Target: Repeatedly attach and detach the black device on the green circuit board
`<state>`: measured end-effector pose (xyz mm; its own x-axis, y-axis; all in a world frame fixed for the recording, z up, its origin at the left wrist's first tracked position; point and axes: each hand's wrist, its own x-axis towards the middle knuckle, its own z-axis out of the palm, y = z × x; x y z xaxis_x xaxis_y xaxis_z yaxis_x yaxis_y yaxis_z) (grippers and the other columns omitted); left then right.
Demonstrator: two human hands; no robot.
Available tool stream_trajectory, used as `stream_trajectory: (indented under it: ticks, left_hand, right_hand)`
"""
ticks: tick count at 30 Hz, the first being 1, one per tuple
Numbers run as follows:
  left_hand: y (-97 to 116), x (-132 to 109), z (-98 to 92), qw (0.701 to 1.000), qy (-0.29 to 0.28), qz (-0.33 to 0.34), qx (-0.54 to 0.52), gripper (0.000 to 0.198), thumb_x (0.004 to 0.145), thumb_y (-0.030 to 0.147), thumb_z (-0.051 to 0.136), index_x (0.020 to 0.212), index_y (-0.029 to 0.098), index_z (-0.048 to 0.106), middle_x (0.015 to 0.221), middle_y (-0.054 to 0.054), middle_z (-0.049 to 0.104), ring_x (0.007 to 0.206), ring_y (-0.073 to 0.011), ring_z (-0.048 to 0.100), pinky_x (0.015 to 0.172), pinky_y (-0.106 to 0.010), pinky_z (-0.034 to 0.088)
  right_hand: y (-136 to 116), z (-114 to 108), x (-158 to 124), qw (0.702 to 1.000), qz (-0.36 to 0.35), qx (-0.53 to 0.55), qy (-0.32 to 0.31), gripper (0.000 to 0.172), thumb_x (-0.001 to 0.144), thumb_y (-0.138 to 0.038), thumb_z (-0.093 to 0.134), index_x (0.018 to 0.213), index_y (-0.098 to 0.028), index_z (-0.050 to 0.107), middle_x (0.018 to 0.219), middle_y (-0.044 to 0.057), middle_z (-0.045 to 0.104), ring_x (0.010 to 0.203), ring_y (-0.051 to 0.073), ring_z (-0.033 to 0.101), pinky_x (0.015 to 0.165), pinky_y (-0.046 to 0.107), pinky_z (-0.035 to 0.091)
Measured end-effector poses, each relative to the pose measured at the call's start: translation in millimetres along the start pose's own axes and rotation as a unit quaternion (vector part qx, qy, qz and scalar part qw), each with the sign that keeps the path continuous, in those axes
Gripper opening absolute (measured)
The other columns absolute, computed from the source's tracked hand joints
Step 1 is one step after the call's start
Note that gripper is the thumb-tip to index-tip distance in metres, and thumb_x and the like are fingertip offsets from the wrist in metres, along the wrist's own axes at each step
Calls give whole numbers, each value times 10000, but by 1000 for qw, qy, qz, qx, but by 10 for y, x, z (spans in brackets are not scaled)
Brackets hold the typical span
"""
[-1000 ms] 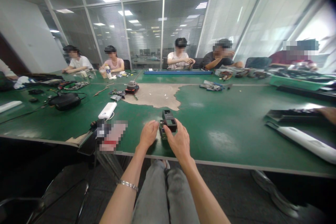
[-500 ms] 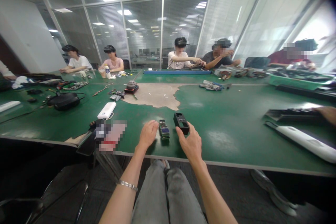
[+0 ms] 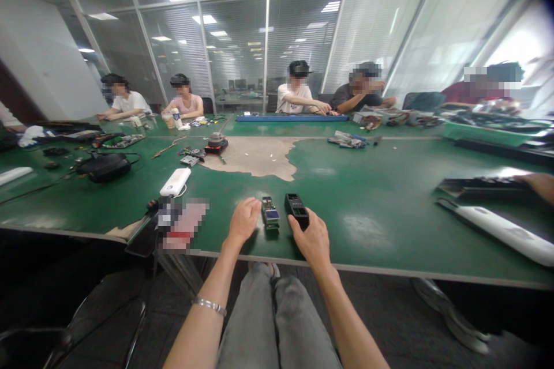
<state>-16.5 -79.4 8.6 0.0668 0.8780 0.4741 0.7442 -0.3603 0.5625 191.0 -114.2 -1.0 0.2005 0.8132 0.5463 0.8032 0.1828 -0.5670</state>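
Observation:
A small green circuit board (image 3: 270, 213) with a dark blue display lies on the green tabletop between my hands. My left hand (image 3: 244, 220) rests on the table just left of the board, fingers stretched forward and holding nothing. Thumb and fingers of my right hand (image 3: 312, 236) grip the near end of a black plastic housing (image 3: 296, 208), which has rectangular openings in its upper face. The housing sits to the right of the board, apart from it. My right fingertips are partly hidden behind the housing.
A white power bank (image 3: 175, 182) with a cable lies left of my hands. A white elongated device (image 3: 502, 232) and a dark tray-like piece (image 3: 480, 187) lie at the right, with another person's hand (image 3: 541, 187) there. Electronic parts (image 3: 216, 143) sit farther back. Several people sit across the table.
My right hand has lowered the black housing and turned it slightly, shifting it a little left. My left hand and the circuit board have stayed put.

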Motion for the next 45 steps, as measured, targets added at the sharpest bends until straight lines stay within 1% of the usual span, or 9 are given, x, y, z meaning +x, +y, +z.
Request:
stream_trajectory:
  ticks: [4, 8, 12, 14, 16, 19, 28, 35, 45]
  left_hand:
    - [1, -1, 4, 1000, 4, 3, -2, 467, 963, 424, 291, 1108, 184, 665, 1204, -83, 644, 1183, -192, 541, 1066, -371, 382]
    - [9, -2, 4, 1000, 3, 2, -1, 483, 963, 432, 282, 1108, 178, 666, 1206, -88, 641, 1183, -193, 540, 1069, -372, 379]
    - [15, -2, 3, 1000, 2, -1, -2, 494, 964, 437, 275, 1114, 173, 664, 1207, -90, 640, 1182, -194, 540, 1071, -371, 377]
    - [14, -2, 3, 1000, 2, -1, -4, 489, 964, 434, 277, 1113, 175, 664, 1207, -89, 641, 1184, -194, 539, 1072, -372, 377]
    - [11, -2, 2, 1000, 1, 1, -5, 484, 964, 430, 279, 1115, 178, 664, 1207, -87, 642, 1186, -194, 538, 1069, -375, 380]
    - [6, 0, -1, 1000, 0, 4, -7, 477, 964, 427, 281, 1120, 183, 661, 1208, -83, 642, 1188, -195, 538, 1067, -379, 384]
    - [-30, -5, 27, 1000, 15, 9, 9, 458, 948, 435, 345, 1199, 154, 604, 1245, -103, 615, 1196, -197, 530, 1071, -370, 385]
    - [-67, -21, 44, 999, 3, 26, 42, 404, 927, 432, 409, 1134, 177, 645, 1240, -103, 616, 1196, -215, 532, 1064, -397, 389]
    - [-70, -27, 45, 998, 7, 33, 48, 385, 924, 406, 427, 1137, 167, 641, 1238, -109, 616, 1193, -219, 532, 1055, -397, 397]
  right_hand:
    - [48, 33, -13, 999, -26, -23, 3, 491, 810, -519, 511, 1104, -132, 580, 1035, 124, 642, 1098, 282, 509, 974, 403, 371]
    - [73, 70, -25, 998, -27, -48, 5, 552, 798, -534, 519, 1127, -93, 570, 1089, 163, 627, 1154, 296, 479, 1004, 423, 356]
    - [51, 68, -38, 999, 0, -46, 13, 735, 785, -587, 523, 1260, -27, 490, 1213, 217, 567, 1198, 301, 447, 1021, 427, 352]
    - [36, 53, -46, 999, 22, -32, 20, 793, 793, -616, 497, 1313, -20, 446, 1267, 219, 535, 1215, 302, 432, 1024, 426, 354]
    - [26, 36, -54, 999, 37, -18, 28, 793, 808, -630, 464, 1330, -34, 438, 1287, 204, 526, 1221, 300, 428, 1028, 425, 355]
    - [21, 23, -62, 999, 35, -11, 32, 795, 811, -642, 448, 1330, -40, 443, 1288, 203, 527, 1220, 300, 430, 1033, 428, 351]
    - [38, 63, -70, 999, 19, -43, 5, 827, 784, -652, 477, 1345, -47, 421, 1266, 199, 543, 1191, 305, 443, 1002, 429, 369]
    - [23, 50, -83, 998, 3, -55, -4, 765, 807, -610, 482, 1324, -48, 439, 1212, 189, 578, 1165, 287, 454, 984, 401, 380]
    - [-16, 31, -87, 998, 6, -59, -12, 744, 812, -607, 475, 1319, -64, 444, 1176, 190, 594, 1142, 291, 475, 941, 396, 401]
